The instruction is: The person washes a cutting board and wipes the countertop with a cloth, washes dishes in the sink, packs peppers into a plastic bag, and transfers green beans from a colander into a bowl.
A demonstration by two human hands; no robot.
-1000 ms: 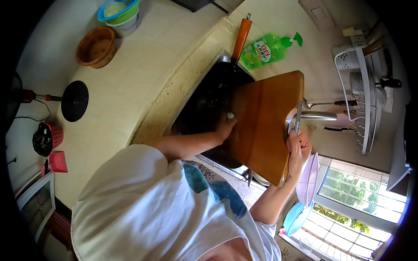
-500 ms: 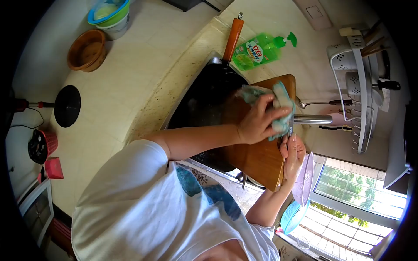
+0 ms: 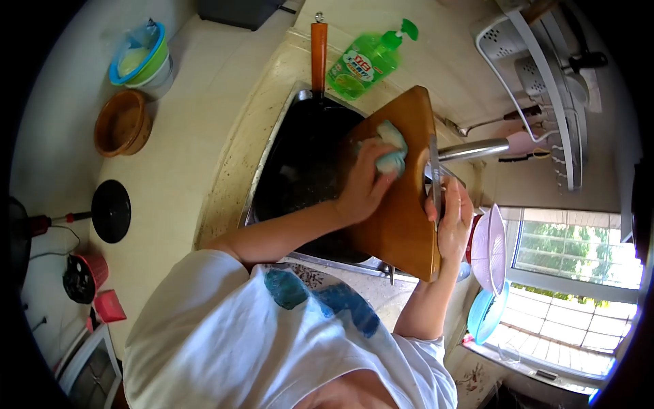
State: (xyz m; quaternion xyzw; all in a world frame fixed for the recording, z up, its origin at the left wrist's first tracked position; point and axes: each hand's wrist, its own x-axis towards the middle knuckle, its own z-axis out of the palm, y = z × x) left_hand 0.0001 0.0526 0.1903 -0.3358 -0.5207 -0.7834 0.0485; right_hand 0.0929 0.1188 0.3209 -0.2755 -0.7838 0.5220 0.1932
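My left hand (image 3: 368,178) is closed around a pale green-white cloth (image 3: 392,162) and presses it on the face of a wooden cutting board (image 3: 402,235). The board stands tilted over the sink (image 3: 251,204). My right hand (image 3: 455,217) grips the board's far right edge, at a metal strip (image 3: 434,160) that looks like a handle. The thumb lies on one side of the strip and the fingers on the other. Behind the board, a black pan (image 3: 289,167) with a wooden handle (image 3: 319,58) fills much of the sink, its right part hidden.
A green soap bottle (image 3: 364,65) stands behind the sink, and a faucet (image 3: 473,148) juts out beside the board. Utensils hang on a wall rack (image 3: 569,136). Brown bowl (image 3: 122,123), black round lid (image 3: 111,211) and lilac basket (image 3: 489,249) are around.
My left hand has moved with the cloth from the metal strip at the edge onto the board's face. My right hand keeps its grip. The view has shifted.
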